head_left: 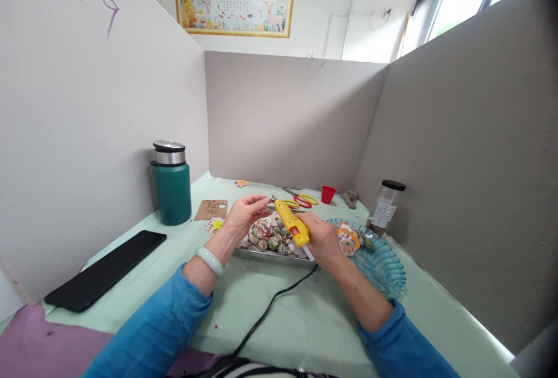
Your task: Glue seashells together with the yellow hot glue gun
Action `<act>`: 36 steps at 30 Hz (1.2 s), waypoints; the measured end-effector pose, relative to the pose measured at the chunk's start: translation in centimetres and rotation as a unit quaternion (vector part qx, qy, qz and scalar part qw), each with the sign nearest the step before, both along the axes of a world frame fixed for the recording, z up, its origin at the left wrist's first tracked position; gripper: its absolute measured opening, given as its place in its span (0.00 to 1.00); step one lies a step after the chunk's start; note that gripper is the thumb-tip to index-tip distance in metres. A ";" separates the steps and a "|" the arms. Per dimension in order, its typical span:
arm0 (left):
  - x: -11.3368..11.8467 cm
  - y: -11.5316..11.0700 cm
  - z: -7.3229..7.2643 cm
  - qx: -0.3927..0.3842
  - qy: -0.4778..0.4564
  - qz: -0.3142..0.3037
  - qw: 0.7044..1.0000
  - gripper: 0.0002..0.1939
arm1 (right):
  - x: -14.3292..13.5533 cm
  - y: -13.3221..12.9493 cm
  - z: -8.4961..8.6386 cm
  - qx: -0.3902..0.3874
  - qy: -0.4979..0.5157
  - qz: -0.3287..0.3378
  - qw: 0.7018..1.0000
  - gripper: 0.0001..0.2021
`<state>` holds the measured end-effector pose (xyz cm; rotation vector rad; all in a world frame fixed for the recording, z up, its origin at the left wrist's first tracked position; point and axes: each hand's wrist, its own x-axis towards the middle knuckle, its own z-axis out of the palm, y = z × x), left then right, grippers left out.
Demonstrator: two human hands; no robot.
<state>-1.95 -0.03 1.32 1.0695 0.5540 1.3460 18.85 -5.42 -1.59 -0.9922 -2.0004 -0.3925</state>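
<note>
My right hand grips a yellow hot glue gun, its nozzle pointing up and to the left. A white glue stick sticks out of its back end. Close to the nozzle, the fingertips of my left hand are pinched together; whatever they hold is too small to make out. Below both hands lies a metal tray filled with small seashells. Beside my right hand, a blue scalloped glass plate bears orange and pink shell pieces.
A green flask and a black phone-like slab are at left. Behind the tray lie scissors and a red cup. A clear jar stands at right. The black cord crosses the table front. Grey partitions enclose the table.
</note>
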 end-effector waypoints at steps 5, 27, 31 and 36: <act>-0.1 0.0 0.0 0.002 -0.001 -0.001 1.000 0.13 | 0.0 -0.1 0.1 0.001 0.000 0.001 1.000 0.15; -0.1 0.1 -0.1 -0.017 -0.004 0.013 1.000 0.14 | -0.1 0.0 -0.2 -0.009 -0.007 0.013 1.000 0.14; -0.1 0.2 -0.1 -0.013 0.002 0.016 1.000 0.14 | -0.1 0.1 -0.2 -0.005 -0.005 0.013 1.000 0.14; 0.0 0.3 -0.2 -0.010 -0.001 0.011 1.000 0.14 | -0.1 0.2 -0.3 -0.004 -0.011 0.011 1.000 0.14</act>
